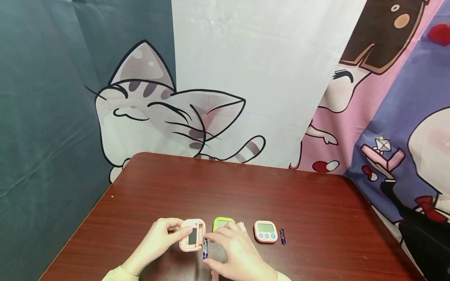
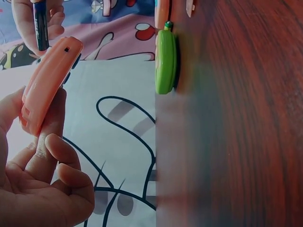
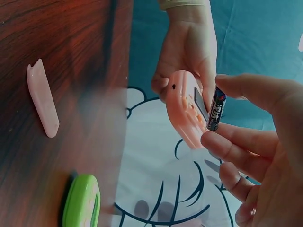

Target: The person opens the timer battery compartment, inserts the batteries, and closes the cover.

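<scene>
In the head view my left hand (image 1: 159,238) holds a pink digital timer (image 1: 183,246) above the table, its back turned up and the battery slot bare. Between thumb and fingers of my right hand (image 1: 239,249) is a dark AAA-size battery (image 1: 205,248), right beside the timer's slotted edge. The right wrist view shows the battery (image 3: 217,109) pinched by its two ends, close to the timer (image 3: 182,106). A pink battery cover (image 3: 43,99) lies on the table, mostly hidden below my right hand in the head view.
A green timer (image 1: 219,221) lies behind my right hand, partly covered by it. To the right are another pink timer (image 1: 265,232), face up with blue buttons, and a loose battery (image 1: 283,236). Printed cloth (image 1: 218,50) hangs beyond the brown table (image 1: 197,183).
</scene>
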The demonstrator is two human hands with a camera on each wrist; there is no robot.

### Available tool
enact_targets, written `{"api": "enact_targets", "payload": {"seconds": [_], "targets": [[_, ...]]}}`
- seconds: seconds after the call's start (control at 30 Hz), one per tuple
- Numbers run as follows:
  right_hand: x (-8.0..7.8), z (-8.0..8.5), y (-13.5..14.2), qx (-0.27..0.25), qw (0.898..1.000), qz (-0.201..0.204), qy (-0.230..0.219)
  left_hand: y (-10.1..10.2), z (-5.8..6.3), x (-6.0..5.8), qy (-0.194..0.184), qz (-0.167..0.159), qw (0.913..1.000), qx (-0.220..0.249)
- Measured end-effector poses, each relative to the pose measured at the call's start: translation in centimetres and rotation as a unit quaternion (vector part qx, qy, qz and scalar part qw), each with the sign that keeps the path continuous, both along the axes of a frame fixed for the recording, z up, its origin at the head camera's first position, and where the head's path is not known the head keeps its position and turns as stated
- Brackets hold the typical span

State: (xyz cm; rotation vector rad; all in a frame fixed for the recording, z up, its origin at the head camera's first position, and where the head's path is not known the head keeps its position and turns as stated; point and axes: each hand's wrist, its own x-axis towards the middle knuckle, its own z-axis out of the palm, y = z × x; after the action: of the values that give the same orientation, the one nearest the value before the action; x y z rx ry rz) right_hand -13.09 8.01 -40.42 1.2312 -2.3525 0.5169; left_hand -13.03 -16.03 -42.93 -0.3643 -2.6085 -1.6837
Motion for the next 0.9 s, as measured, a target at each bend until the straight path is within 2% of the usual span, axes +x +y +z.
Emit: {"api": "enact_targets", "payload": {"seconds": [0.2, 0.5, 0.67, 0.9], "targets": [[0.06, -0.23, -0.14, 0.016, 1.000, -0.005, -0.010, 0.12, 0.01, 0.20, 0.006, -0.006, 1.0000, -0.002], [0.11, -0.59, -0.29, 0.025, 1.000, 0.005, -0.017, 0.44, 0.08, 0.32, -0.012, -0.011, 0.9999, 0.004], [0.12, -0.69, -0.45, 0.025, 1.000, 0.008, -0.002, 0.56, 0.04, 0.25, -0.005, -0.023, 0.9997, 0.004], [0.00, -0.96, -0.46, 0.002, 0.999, 0.021, 0.049, 0.63, 0.07, 0.32, -0.013, -0.024, 0.9996, 0.008]]}}
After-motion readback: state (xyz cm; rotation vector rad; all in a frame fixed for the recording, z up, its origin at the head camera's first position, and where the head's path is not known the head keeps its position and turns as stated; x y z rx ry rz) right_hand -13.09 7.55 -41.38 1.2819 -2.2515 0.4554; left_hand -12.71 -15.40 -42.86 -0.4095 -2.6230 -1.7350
